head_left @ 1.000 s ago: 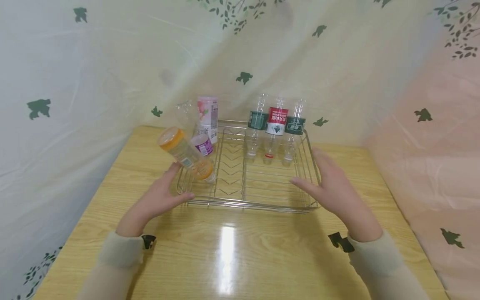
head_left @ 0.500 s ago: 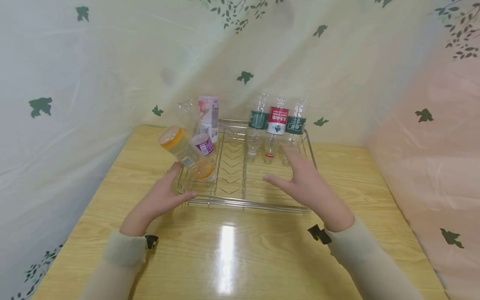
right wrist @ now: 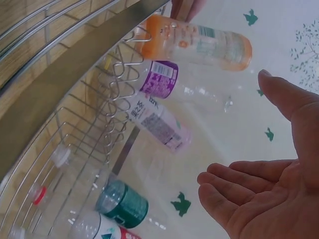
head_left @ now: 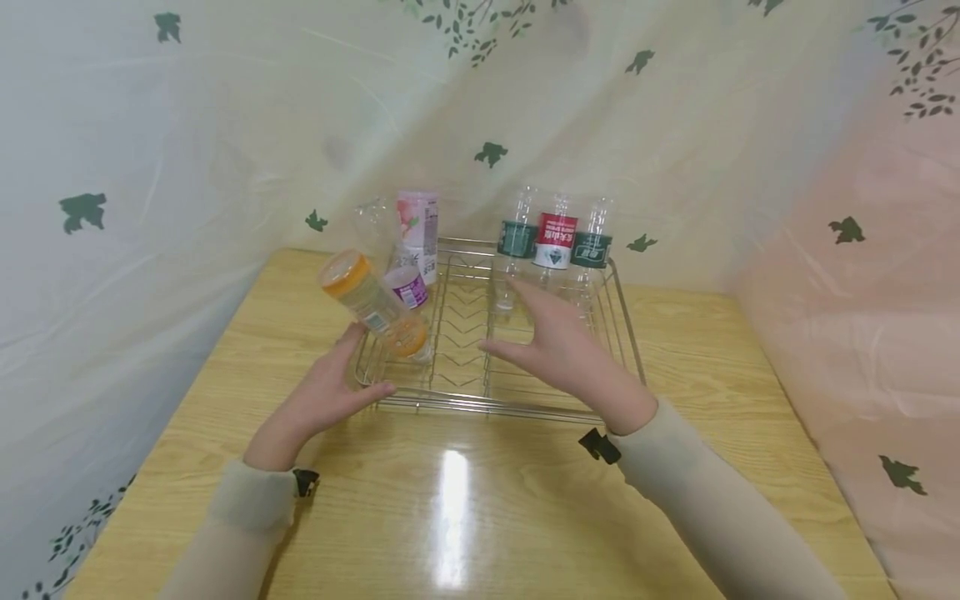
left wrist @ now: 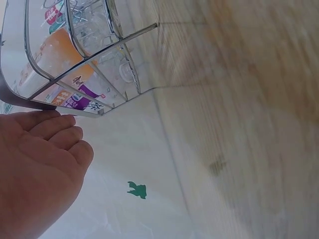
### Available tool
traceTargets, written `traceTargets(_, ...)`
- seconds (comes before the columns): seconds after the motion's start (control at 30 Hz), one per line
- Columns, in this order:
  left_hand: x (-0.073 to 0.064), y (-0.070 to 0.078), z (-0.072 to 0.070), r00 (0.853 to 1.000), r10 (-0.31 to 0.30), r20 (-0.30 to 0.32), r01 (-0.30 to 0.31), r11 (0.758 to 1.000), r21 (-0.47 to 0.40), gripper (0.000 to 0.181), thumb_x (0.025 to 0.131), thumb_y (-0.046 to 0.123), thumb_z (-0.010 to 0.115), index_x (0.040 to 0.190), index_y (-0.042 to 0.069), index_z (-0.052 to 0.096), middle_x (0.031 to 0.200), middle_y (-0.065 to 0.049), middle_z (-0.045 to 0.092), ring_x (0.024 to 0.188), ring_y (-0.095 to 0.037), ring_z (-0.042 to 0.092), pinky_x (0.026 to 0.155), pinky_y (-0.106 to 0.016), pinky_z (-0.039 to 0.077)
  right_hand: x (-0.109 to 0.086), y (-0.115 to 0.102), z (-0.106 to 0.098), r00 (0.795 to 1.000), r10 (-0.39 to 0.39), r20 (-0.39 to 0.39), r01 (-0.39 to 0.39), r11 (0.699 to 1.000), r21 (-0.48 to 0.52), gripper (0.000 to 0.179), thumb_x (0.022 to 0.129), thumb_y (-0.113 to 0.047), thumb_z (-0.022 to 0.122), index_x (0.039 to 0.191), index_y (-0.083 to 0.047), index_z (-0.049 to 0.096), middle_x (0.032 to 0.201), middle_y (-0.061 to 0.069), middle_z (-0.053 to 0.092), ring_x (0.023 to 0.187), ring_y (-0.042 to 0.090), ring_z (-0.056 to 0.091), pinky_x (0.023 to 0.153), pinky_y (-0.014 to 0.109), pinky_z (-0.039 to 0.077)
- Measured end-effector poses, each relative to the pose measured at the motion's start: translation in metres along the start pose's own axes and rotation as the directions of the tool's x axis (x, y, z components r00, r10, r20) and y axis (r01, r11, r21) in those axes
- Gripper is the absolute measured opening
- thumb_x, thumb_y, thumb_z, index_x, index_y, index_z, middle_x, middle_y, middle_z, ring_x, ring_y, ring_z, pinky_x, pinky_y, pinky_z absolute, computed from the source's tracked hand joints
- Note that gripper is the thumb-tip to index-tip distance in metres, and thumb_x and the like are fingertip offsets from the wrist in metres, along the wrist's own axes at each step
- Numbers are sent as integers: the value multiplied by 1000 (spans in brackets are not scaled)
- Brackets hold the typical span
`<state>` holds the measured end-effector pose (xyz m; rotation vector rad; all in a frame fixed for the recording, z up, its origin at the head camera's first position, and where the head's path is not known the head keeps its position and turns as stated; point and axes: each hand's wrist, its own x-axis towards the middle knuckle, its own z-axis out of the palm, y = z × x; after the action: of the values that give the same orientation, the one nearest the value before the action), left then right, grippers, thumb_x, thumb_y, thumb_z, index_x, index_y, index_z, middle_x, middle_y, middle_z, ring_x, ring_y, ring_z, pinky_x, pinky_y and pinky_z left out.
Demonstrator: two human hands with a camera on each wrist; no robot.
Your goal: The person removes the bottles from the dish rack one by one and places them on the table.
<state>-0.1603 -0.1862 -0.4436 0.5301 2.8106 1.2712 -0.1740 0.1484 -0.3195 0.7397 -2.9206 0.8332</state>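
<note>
My left hand point(head_left: 318, 392) is at the front left corner of a wire dish rack point(head_left: 525, 408), fingers straight along its side; in the left wrist view the fingers meet the rim. Above the middle of the rack, my right hand point(head_left: 570, 350) is spread with nothing in it. Closest to the left hand, an orange-capped, orange-banded bottle point(head_left: 375, 308) leans neck-down in the rack. Behind it lean a purple-labelled bottle point(head_left: 410, 289) and a pink bottle point(head_left: 417, 233). At the back right, a red-labelled bottle point(head_left: 556, 242) stands upside down between two green-labelled bottles point(head_left: 517, 239).
The rack stands on a wooden table point(head_left: 375, 500) whose surface shows in front and on both sides. A pale curtain point(head_left: 675, 125) with leaf and bird prints hangs close behind the rack and at the sides.
My right hand has moved left from the rack's right side to over its middle, passing in front of the upside-down bottles. The left hand and the bottles have stayed in place.
</note>
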Motion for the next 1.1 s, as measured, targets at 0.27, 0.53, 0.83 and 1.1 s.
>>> traceTargets(0.27,0,3,0,1000,0,-9,1,1000,21,113,84,55,79,165,31,3,168,-8,12,150,-39,18,116,-63,21,16,-13,9,999,-1,34,1,1000,4,100,87,-58,75,160,-7,30,159,12,37,143,33,37,116,48,32)
traceTargets(0.53,-1,0,1,1000,3,-10,-3,1000,28,114,84,57,78,165,30,3,168,-9,12,149,-40,19,116,-63,22,30,-24,18,997,-14,75,14,1000,-5,95,88,-54,76,159,-7,33,157,12,41,141,31,41,115,45,34)
traceTargets(0.83,-1,-2,1,998,50,-33,-50,999,6,112,84,53,80,164,36,3,168,-3,12,150,-37,18,115,-64,23,47,-42,25,993,-33,110,32,999,10,93,87,-49,79,157,-5,35,154,13,45,138,31,45,113,44,39)
traceTargets(1.1,-2,-2,1,997,68,-36,-68,998,10,112,85,54,79,165,30,5,168,-3,11,150,-34,17,116,-62,22,60,-45,38,990,-70,119,71,997,-2,88,85,-49,81,151,-5,45,146,12,54,131,31,52,108,45,44)
